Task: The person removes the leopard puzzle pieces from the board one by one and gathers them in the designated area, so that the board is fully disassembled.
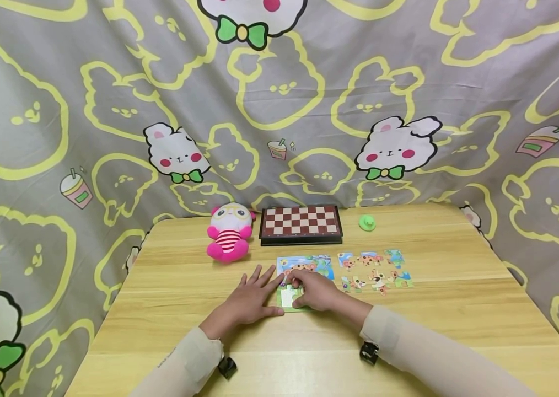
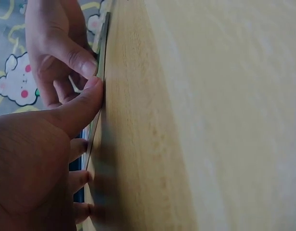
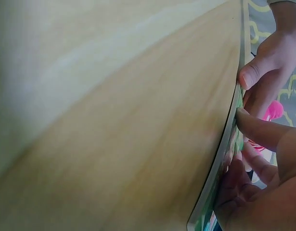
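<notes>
A jigsaw puzzle board [image 1: 326,263] with a cartoon animal picture lies at the middle of the table, partly hidden by the hands. A bare white gap [image 1: 287,298] shows at its lower left. My left hand [image 1: 252,300] lies with spread fingers at the board's left side, its thumb at the lower left corner. Bent over the board, my right hand [image 1: 316,291] has thumb and fingers curled about a puzzle piece [image 1: 296,292], mostly covered. In the right wrist view, the thumb [image 3: 261,130] touches the board near its edge.
Several loose puzzle pieces [image 1: 377,280] lie right of the board. Behind stand a pink plush toy [image 1: 229,237], a checkered game board [image 1: 301,223] and a small green duck toy [image 1: 367,223]. A patterned curtain [image 1: 284,99] hangs behind the wooden table [image 1: 180,286].
</notes>
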Available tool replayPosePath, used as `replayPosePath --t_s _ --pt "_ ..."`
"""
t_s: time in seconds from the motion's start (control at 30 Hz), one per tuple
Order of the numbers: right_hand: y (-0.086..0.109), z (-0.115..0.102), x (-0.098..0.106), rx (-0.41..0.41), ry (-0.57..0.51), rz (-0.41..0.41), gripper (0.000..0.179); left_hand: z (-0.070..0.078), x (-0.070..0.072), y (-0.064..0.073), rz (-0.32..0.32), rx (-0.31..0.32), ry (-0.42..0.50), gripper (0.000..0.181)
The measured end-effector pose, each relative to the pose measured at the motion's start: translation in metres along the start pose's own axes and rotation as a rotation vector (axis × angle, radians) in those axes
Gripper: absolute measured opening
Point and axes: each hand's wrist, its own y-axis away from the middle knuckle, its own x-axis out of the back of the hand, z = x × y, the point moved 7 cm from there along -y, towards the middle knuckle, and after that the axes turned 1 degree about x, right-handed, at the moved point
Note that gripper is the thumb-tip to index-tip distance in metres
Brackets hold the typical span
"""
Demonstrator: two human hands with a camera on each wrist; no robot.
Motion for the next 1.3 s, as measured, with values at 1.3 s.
replayPosePath --t_s 1.3 --pt "0.0028 0.0080 0.0051 -0.028 -0.334 0.016 0.027 -0.0012 -0.0007 0.0001 -0.002 -0.003 0.000 0.088"
